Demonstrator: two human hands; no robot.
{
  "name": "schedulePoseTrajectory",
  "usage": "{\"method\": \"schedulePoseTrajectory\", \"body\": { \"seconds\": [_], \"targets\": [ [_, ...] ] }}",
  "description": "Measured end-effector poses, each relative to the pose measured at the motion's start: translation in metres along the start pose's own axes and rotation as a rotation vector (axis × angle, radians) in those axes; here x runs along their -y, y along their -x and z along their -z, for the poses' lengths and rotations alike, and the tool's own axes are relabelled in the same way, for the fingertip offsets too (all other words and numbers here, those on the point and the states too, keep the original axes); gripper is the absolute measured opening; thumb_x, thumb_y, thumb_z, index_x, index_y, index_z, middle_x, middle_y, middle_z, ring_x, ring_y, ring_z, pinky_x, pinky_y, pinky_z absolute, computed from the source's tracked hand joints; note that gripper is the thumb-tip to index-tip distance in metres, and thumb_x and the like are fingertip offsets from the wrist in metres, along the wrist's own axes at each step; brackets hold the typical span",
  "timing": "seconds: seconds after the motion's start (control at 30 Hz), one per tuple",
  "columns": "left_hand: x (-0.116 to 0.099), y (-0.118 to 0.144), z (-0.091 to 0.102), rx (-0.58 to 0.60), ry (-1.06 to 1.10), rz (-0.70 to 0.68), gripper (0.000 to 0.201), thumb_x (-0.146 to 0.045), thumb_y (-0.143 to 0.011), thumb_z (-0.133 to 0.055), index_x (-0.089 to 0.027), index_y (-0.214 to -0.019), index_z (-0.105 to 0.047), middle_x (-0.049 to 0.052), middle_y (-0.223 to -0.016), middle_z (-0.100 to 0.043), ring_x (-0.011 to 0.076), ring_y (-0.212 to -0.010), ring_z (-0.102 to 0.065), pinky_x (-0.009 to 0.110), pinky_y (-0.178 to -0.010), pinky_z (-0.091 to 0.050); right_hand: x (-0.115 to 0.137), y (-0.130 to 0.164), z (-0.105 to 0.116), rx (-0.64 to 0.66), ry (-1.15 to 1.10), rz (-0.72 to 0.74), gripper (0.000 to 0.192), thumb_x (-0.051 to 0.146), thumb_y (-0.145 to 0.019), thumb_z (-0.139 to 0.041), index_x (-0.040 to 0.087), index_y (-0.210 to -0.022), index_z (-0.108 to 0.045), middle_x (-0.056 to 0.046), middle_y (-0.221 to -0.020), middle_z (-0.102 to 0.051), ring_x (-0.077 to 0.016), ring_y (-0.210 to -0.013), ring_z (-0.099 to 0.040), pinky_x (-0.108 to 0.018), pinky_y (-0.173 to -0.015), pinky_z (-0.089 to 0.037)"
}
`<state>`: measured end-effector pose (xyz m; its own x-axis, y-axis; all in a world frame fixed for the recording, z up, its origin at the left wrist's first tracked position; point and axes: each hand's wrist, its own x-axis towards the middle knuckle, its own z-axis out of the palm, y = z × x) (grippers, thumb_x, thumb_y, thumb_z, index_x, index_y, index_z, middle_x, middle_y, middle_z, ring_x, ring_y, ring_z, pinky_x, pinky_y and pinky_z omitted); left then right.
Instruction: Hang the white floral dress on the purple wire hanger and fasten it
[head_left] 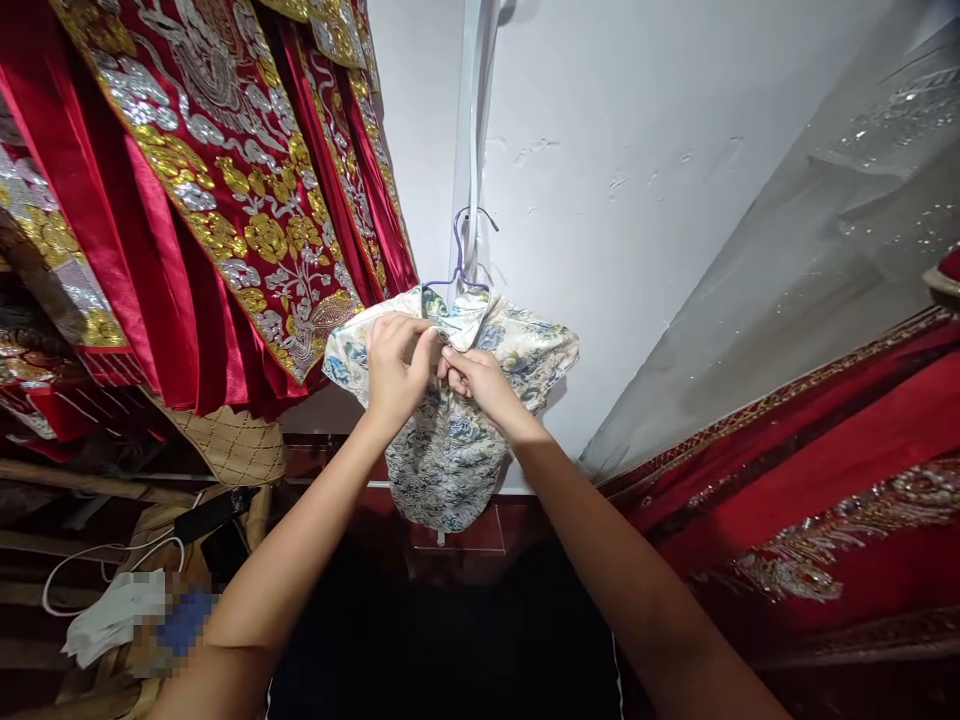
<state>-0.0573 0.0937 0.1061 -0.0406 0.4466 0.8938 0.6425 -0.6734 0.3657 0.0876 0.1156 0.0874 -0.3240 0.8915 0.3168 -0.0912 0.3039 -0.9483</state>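
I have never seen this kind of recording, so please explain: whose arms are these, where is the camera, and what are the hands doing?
No machine here: the camera sits on a person's head, looking forward and down, so both bare arms are that person's own. The left hand and right hand meet at the collar of a pale floral garment, each with a grip on the cloth. It hangs from a purple hanger against a white wall. Red embroidered robes hang left; more red embroidered cloth lies right.
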Motion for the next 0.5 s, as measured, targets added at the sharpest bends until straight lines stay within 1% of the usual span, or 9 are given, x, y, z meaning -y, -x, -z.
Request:
{"method": "schedulePoseTrajectory", "body": {
  "seconds": [0.13,0.23,0.3,0.37,0.43,0.5],
  "targets": [
    [0.007,0.0,0.001,-0.062,-0.019,0.011,0.018,-0.033,-0.097,-0.054,-0.022,-0.091,-0.068,0.004,-0.096,-0.071,0.0238,-0.109,-0.059,0.043,-0.101,-0.041,-0.006,-0.003,0.0,0.028,0.061,-0.024,0.045,0.053,-0.09,-0.053,0.018,-0.062,-0.061,0.005,-0.039,-0.042,-0.0086,-0.039,-0.033,-0.025,-0.048,-0.028],
    [0.01,0.001,0.002,-0.066,-0.023,0.019,0.018,-0.033,-0.096,-0.054,-0.022,-0.091,-0.068,0.005,-0.098,-0.071,0.0239,-0.111,-0.059,0.044,-0.103,-0.04,-0.012,-0.003,-0.008,-0.035,0.087,-0.023,0.045,0.049,-0.091,-0.052,0.019,-0.059,-0.059,0.005,-0.039,-0.041,-0.0086,-0.039,-0.034,-0.025,-0.05,-0.03],
    [0.01,0.001,0.002,-0.067,-0.022,0.023,0.018,-0.033,-0.096,-0.055,-0.022,-0.091,-0.068,0.004,-0.097,-0.071,0.0237,-0.111,-0.06,0.046,-0.106,-0.038,-0.016,-0.001,-0.014,-0.099,0.082,-0.014,0.044,0.047,-0.091,-0.052,0.019,-0.057,-0.057,0.005,-0.039,-0.04,-0.0087,-0.04,-0.033,-0.025,-0.049,-0.028],
    [0.012,0.001,0.001,-0.077,-0.02,0.027,0.017,-0.033,-0.096,-0.055,-0.023,-0.091,-0.068,0.004,-0.098,-0.072,0.0234,-0.111,-0.06,0.048,-0.11,-0.034,-0.018,0.0,-0.018,-0.124,0.054,-0.015,0.043,0.047,-0.091,-0.053,0.019,-0.057,-0.057,0.005,-0.041,-0.04,-0.0088,-0.041,-0.033,-0.025,-0.048,-0.026],
    [0.013,0.001,0.0,-0.084,-0.02,0.029,0.016,-0.033,-0.096,-0.056,-0.023,-0.091,-0.068,0.003,-0.098,-0.072,0.023,-0.11,-0.061,0.049,-0.114,-0.03,-0.017,-0.001,-0.019,-0.096,-0.004,-0.035,0.042,0.047,-0.09,-0.056,0.019,-0.058,-0.057,0.005,-0.042,-0.038,-0.0087,-0.041,-0.032,-0.025,-0.047,-0.024],
    [0.013,0.002,-0.002,-0.074,-0.026,0.026,0.016,-0.033,-0.096,-0.055,-0.023,-0.092,-0.067,0.003,-0.098,-0.071,0.023,-0.111,-0.061,0.05,-0.116,-0.027,-0.016,-0.004,-0.015,-0.044,-0.101,-0.094,0.04,0.046,-0.089,-0.057,0.019,-0.06,-0.056,0.006,-0.042,-0.035,-0.008,-0.04,-0.027,-0.025,-0.045,-0.02]
  ]
}}
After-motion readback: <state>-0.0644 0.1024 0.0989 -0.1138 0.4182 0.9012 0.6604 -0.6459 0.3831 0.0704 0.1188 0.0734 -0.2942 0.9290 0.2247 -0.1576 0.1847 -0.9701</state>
